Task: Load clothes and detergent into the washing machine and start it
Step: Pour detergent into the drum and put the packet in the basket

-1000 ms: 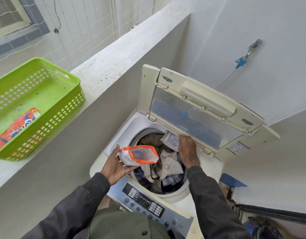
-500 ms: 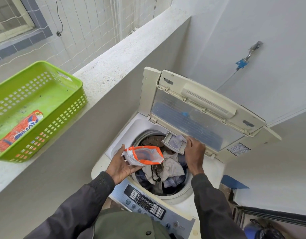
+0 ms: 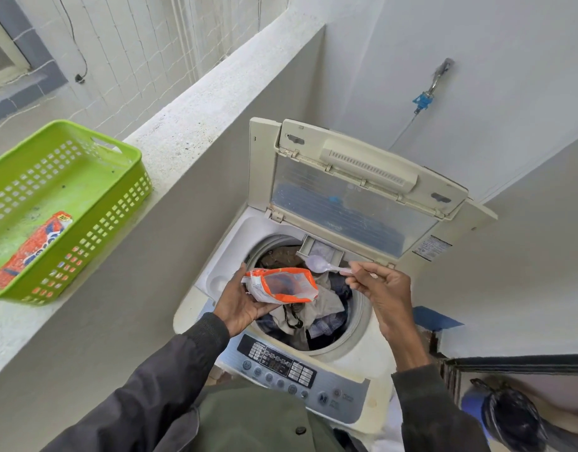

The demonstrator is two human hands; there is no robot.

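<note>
At frame centre, the left hand (image 3: 240, 305) grips an opened orange-and-white detergent pouch (image 3: 281, 286) over the clothes-filled drum (image 3: 308, 308) of the white top-loading washing machine (image 3: 362, 357) — right-hand fingers (image 3: 359, 272) pinch a translucent plastic spoon (image 3: 320, 265) just beside it.

- Basket (image 3: 131, 177): lime green, grid of square holes.
- Detergent pouch (image 3: 281, 287): orange and white.
- Spoon (image 3: 317, 264): pale lilac.
- Washing machine (image 3: 362, 357): cream; control panel (image 3: 281, 363) grey-blue.
- Packet (image 3: 33, 249) in basket: orange, blue lettering.
</note>
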